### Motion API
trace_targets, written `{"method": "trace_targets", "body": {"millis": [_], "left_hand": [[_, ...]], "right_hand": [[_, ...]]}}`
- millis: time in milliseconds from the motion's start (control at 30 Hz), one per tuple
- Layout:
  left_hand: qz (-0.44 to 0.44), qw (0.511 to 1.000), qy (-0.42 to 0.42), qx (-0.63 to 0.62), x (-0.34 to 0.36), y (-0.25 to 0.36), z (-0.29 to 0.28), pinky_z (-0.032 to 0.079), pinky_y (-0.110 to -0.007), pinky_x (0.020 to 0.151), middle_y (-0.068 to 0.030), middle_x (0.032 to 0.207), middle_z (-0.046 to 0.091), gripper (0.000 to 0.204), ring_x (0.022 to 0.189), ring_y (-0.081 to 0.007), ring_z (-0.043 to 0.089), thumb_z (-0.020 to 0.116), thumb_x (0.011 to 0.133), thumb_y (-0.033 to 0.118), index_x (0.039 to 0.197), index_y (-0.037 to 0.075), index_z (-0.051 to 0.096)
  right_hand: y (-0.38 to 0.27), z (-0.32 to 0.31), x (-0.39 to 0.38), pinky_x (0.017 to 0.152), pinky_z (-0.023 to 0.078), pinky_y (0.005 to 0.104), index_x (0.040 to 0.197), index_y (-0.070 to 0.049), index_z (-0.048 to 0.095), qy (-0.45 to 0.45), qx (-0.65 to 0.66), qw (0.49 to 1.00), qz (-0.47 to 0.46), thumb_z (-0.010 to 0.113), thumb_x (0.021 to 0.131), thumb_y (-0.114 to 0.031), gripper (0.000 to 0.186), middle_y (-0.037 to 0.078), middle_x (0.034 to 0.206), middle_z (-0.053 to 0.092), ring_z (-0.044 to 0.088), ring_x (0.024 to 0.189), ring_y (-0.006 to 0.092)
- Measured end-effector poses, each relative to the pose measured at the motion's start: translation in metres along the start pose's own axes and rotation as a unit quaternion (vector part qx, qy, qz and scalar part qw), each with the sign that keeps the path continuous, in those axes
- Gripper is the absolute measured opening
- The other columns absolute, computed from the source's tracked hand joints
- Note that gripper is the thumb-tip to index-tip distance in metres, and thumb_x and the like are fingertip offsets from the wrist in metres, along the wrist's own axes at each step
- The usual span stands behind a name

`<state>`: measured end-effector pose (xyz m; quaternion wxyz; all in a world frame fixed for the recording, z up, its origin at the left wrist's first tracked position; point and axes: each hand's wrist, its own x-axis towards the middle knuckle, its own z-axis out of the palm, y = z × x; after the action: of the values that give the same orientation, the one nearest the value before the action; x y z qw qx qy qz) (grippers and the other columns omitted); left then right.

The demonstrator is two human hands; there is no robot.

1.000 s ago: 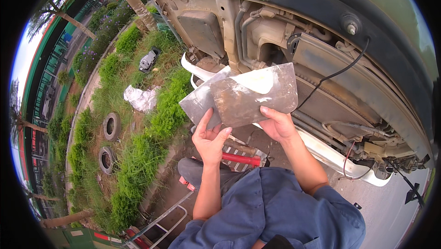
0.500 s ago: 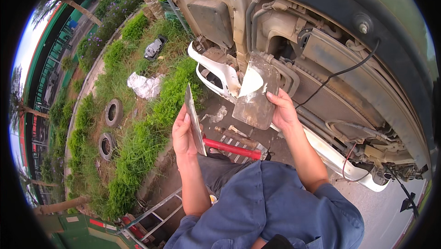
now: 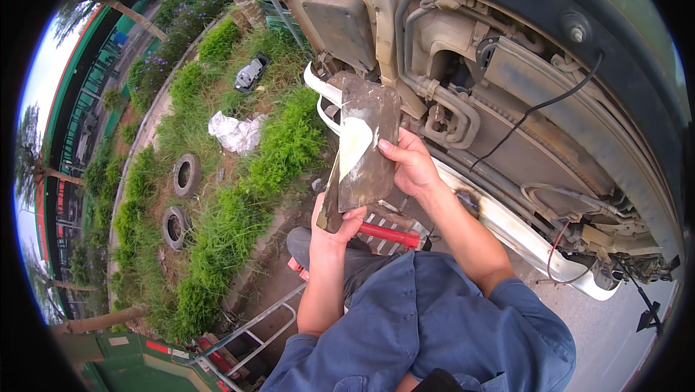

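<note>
My right hand (image 3: 413, 164) grips the right edge of a worn, dark rectangular board (image 3: 376, 110), thumb on its face. A patch of pale cream paste (image 3: 355, 147) lies on the board's left half. My left hand (image 3: 339, 227) is closed on a thin flat plate (image 3: 332, 200), which is tilted and stands against the board's lower left edge. Whether the plate's hidden side carries paste I cannot tell. Behind the board is a white car bumper (image 3: 507, 247), partly hidden, with a dark scuffed spot near my right forearm.
The vehicle's exposed front with its radiator (image 3: 525, 153) fills the right. A black cable (image 3: 532, 111) hangs across it. Below my hands lies a red tube (image 3: 387, 234). Leftward are grass, two tyres (image 3: 187, 175), a white crumpled sheet (image 3: 237, 133) and a metal ladder frame (image 3: 271, 327).
My left hand has moved right and brought the plate against the board. The board has shifted left and turned more upright. The paste patch now shows further down the board.
</note>
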<state>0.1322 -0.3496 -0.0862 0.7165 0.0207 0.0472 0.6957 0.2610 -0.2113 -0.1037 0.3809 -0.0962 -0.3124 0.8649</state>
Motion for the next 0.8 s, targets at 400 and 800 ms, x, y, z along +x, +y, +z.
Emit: {"method": "trace_targets", "body": {"millis": [400,800], "left_hand": [[0.022,0.999,0.009,-0.023,-0.002,0.023,-0.017,0.037,-0.022,0.043,-0.0102,0.093,0.051,0.038,0.055,-0.0104,0.042,0.05,0.098,0.025,0.125,-0.001,0.047],[0.027,0.995,0.056,0.074,0.002,0.006,-0.003,0.042,-0.026,0.048,-0.0103,0.096,0.064,0.028,0.067,-0.014,0.055,0.047,0.096,0.022,0.111,0.001,0.06]], "right_hand": [[-0.019,0.017,-0.024,0.092,0.048,0.031,0.12,-0.001,0.06,-0.019,-0.014,0.999,-0.026,0.067,0.09,-0.005,0.031,0.006,0.111,0.068,0.063,0.101,0.0133],[-0.003,0.012,-0.001,0.088,0.05,0.0304,0.116,-0.002,0.062,0.009,-0.02,1.0,-0.006,0.068,0.089,-0.008,0.028,0.005,0.107,0.069,0.064,0.096,0.0124]]}}
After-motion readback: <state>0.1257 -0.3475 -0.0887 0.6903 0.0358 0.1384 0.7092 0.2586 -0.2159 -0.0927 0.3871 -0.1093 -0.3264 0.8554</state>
